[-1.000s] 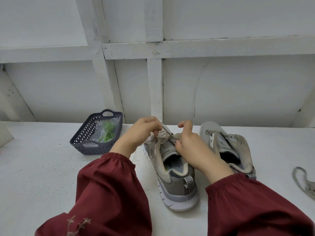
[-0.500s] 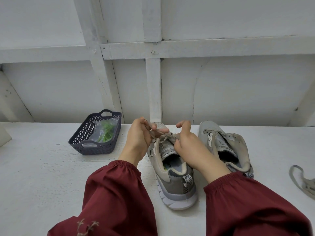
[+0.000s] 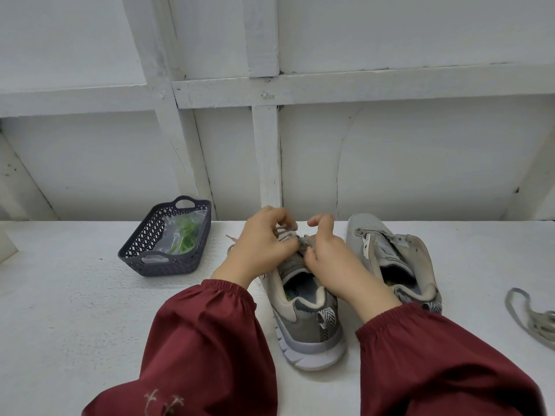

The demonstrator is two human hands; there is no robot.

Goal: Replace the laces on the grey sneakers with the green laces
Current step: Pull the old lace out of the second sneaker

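Two grey sneakers stand heel-towards-me on the white table. The left sneaker [image 3: 309,322] still carries its grey lace [image 3: 286,235], and both hands work over its tongue. My left hand [image 3: 261,247] pinches the lace near the top eyelets, and a loose end of it trails left on the table. My right hand [image 3: 324,253] grips the lace and tongue from the right, forefinger raised. The right sneaker [image 3: 390,253] has no lace. The green laces [image 3: 186,238] lie in a clear bag inside the dark basket [image 3: 162,265].
A removed grey lace [image 3: 528,316] lies on the table at the far right edge. The basket sits left of the shoes. A white panelled wall rises right behind the table. My dark red sleeves fill the foreground.
My left hand has moved back in over the lacing from the left and now sits close against my right hand. A loose lace end now lies on the table to the left.
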